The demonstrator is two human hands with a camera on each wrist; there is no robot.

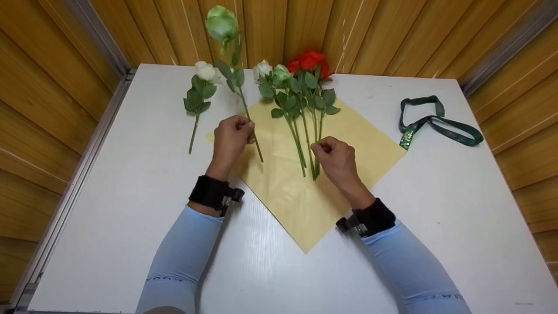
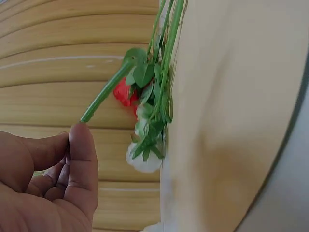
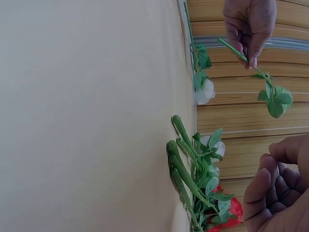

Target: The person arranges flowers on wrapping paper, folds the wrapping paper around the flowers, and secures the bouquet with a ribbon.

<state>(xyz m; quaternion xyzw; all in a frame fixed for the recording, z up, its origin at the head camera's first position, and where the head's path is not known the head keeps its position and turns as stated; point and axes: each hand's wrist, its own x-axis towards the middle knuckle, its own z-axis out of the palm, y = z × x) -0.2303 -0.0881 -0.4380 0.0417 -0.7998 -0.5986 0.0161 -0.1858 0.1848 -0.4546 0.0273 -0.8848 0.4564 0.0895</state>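
Note:
My left hand (image 1: 232, 138) pinches the stem of a green rose (image 1: 221, 24), its bloom pointing up and away. In the right wrist view the rose is held above the table by thumb and fingers of the left hand (image 3: 250, 24). My right hand (image 1: 338, 160) is over the lower stems of a bunch, its fingers loosely curled with nothing between them. The bunch has red roses (image 1: 310, 61), a white rose (image 1: 262, 69) and a pale green rose (image 1: 281, 74), lying on a sheet of yellow wrapping paper (image 1: 287, 213). In the right wrist view, the cut stem ends (image 3: 176, 150) lie beside the right hand (image 3: 280, 188).
A single white rose (image 1: 205, 72) lies to the left of the paper on the white table (image 1: 109, 209). A looped dark green ribbon (image 1: 457, 133) lies at the right, touching the paper's corner. Wood-look panels (image 1: 392, 35) stand behind the table.

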